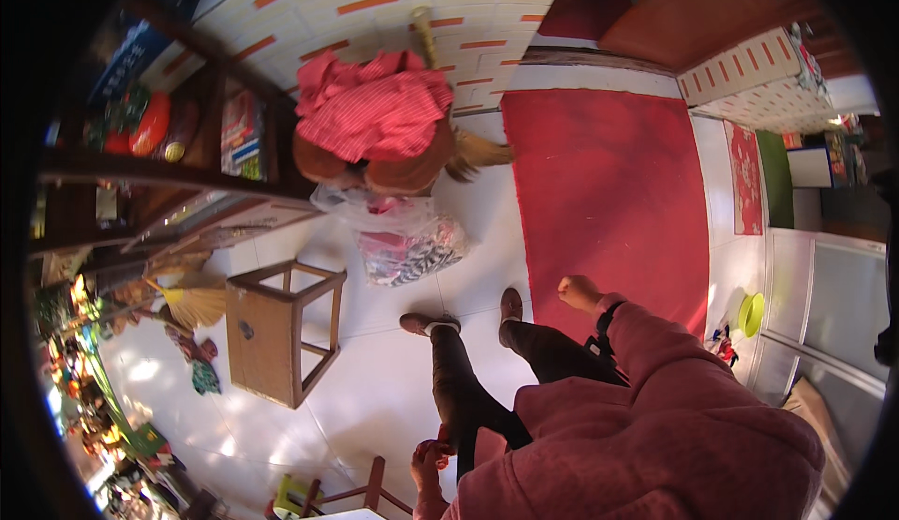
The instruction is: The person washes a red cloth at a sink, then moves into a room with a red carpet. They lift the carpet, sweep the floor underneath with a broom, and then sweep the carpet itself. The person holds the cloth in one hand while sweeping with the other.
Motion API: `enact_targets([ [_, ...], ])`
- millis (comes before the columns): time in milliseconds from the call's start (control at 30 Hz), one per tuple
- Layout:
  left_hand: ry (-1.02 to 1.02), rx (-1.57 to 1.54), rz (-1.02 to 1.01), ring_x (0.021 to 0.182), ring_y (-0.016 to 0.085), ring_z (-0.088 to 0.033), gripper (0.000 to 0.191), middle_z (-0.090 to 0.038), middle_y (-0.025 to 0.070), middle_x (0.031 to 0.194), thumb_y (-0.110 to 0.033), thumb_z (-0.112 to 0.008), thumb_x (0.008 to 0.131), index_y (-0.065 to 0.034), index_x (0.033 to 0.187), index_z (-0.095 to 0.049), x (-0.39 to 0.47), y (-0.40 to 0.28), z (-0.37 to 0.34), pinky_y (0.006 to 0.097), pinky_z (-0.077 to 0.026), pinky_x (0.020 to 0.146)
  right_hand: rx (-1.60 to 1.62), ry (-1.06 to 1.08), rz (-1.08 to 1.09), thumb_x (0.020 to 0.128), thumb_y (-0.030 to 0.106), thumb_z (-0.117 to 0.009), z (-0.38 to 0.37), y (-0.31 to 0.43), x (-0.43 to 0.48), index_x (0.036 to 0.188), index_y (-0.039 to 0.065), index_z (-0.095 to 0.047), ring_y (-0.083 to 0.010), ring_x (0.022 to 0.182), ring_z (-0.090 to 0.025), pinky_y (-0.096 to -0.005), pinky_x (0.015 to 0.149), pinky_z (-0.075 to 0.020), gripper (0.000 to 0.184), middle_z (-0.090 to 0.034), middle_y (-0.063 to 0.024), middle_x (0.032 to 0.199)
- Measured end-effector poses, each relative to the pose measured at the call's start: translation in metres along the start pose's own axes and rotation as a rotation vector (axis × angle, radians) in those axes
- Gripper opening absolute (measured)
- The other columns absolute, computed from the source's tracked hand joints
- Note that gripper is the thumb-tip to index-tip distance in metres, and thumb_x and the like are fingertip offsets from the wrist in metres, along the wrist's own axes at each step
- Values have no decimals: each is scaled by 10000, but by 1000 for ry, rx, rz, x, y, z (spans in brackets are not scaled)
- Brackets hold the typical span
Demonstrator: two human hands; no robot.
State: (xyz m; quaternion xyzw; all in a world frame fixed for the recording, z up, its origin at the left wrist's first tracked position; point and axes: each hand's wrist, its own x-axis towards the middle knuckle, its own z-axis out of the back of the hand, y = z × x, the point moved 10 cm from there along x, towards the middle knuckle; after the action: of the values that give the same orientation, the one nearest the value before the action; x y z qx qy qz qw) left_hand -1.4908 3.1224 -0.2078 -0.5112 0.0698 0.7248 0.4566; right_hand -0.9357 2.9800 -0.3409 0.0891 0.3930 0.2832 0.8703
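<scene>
At the bottom, my left hand (426, 458) is closed on a small red object (442, 453), too small and partly covered to name. It is beside my dark trouser leg. My right hand (580, 294) is curled into a fist in front of the red floor mat (611, 204), with nothing visible in it and a black band at the wrist. Ahead of my shoes, a clear plastic bag (407, 239) of patterned cloth lies on the tiles. Behind it, a pink striped cloth (376, 109) is heaped on a brown wooden seat (407, 171).
A wooden stool (267, 341) lies on its side at the left, near a straw broom (193, 306). Another broom (474, 154) leans by the brick-patterned wall. Dark shelves (175, 183) line the left. A yellow-green basin (751, 315) is by the glazed panels at the right.
</scene>
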Motion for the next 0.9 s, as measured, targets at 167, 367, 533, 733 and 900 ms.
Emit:
enact_targets([
  [167, 235, 5, -96, 735, 113, -614, 266, -669, 54, 804, -184, -603, 790, 5, 973, -644, 22, -37, -29, 247, -488, 662, 54, 43, -159, 746, 189, -577, 25, -76, -23, 788, 49, -653, -370, 750, -629, -462, 670, -494, 165, -645, -200, 791],
  [367, 284, 387, -89, 770, 134, -646, 282, -684, 54, 850, -243, -602, 784, -59, 986, -674, 65, -83, -47, 263, -502, 709, 581, 19, -377, 751, 145, -593, 20, -142, -104, 802, 37, -642, -204, 617, -647, -347, 579, -506, 130, -652, -93, 714],
  [533, 522, 520, -319, 757, 157, -645, 288, -682, 67, 844, -232, -564, 795, -39, 986, -660, 62, -162, -98, 267, -496, 710, 663, -11, -586, 766, 158, -598, 19, -223, -177, 790, 51, -634, -177, 601, -645, -307, 536, -508, 115, -628, -63, 670],
  [733, 546, 445, -233, 720, 135, -624, 213, -670, 48, 804, -151, -540, 828, -30, 949, -665, 65, -204, -184, 260, -487, 678, 741, -56, -693, 771, 199, -533, 34, -328, -240, 742, 57, -630, -186, 563, -625, -324, 527, -490, 175, -632, -79, 622],
  [900, 515, 772, -259, 842, 212, -636, 403, -673, 104, 864, -387, -602, 770, -49, 981, -662, 58, -244, -304, 331, -485, 736, 1043, -220, -689, 783, 146, -591, 92, -427, -247, 861, 66, -625, -163, 614, -639, -300, 508, -487, 116, -641, -62, 676],
])
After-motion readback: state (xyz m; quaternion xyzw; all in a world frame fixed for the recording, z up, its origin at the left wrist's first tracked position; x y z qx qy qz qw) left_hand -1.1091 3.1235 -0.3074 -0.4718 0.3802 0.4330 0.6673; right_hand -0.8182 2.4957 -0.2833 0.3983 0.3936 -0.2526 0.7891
